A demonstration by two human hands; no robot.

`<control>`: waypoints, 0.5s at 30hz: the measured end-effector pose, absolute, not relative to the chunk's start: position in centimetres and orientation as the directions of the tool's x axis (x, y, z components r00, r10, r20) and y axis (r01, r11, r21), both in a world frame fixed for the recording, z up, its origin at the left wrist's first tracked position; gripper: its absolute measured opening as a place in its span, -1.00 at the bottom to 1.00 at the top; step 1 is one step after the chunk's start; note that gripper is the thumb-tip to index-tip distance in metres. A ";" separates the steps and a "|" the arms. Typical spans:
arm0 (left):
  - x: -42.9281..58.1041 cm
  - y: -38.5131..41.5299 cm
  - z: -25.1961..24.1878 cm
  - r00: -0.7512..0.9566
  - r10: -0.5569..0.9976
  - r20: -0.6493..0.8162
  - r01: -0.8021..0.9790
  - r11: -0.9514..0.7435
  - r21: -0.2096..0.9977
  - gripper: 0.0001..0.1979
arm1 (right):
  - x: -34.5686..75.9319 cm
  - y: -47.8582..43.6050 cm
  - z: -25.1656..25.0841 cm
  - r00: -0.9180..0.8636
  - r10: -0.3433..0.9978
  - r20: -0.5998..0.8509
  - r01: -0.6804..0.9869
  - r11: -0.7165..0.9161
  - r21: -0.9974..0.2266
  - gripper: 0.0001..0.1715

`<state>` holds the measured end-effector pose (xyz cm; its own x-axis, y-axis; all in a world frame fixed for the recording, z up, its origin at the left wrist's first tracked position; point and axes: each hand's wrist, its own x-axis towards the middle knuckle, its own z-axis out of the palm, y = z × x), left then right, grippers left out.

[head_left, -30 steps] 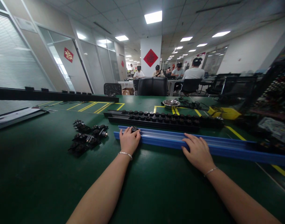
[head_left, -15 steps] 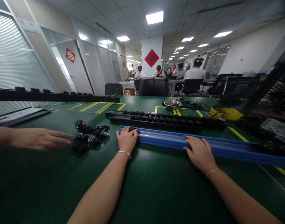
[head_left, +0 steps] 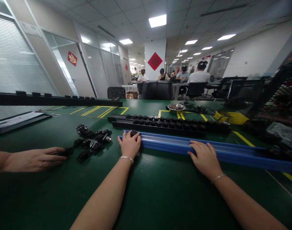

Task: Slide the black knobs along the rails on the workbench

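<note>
A long blue channel [head_left: 165,145] lies across the bench in front of me. At its left end my left hand [head_left: 129,143] has its fingers around a small round black part [head_left: 133,133] that sits in the channel. Farther right, my right hand [head_left: 204,158] grips the channel's near wall, fingers over the edge and thumb on the outer side. Left of my left hand is a loose pile of black parts [head_left: 94,142], some with metal pieces. A co-worker's hand [head_left: 35,159] at the far left has hold of a dark part [head_left: 68,151] beside that pile.
Behind the channel lie black rails [head_left: 157,127] carrying rows of small round parts. Farther back are a metal bowl [head_left: 176,108], dark cables [head_left: 196,107] and a yellow bin [head_left: 232,117]. A long black rail [head_left: 57,100] and papers [head_left: 18,119] are at left.
The co-worker's hand has drawn back and down to the left with a dark part from the pile. My two hands and the blue channel have hardly moved.
</note>
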<state>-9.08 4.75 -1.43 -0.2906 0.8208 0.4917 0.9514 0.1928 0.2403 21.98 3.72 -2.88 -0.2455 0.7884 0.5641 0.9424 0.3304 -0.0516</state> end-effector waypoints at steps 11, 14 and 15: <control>-9.8 5.0 -1.7 -0.329 0.809 0.487 0.938 0.218 0.271 -0.62 | 21.9 3.8 -2.9 -0.239 0.791 0.563 0.945 0.324 -0.054 -0.73; -10.1 5.1 -1.7 -0.333 0.802 0.496 0.937 0.219 0.274 -0.62 | 21.9 3.8 -2.9 -0.239 0.792 0.562 0.945 0.323 -0.054 -0.72; -10.2 5.1 -1.7 -0.335 0.799 0.499 0.936 0.220 0.274 -0.62 | 21.9 3.8 -2.9 -0.239 0.792 0.562 0.944 0.324 -0.055 -0.72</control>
<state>-10.16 5.13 -1.75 -0.3345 0.7992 0.4994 0.9361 0.2204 0.2743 21.93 3.77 -2.91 -0.2394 0.7921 0.5615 0.9443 0.3244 -0.0551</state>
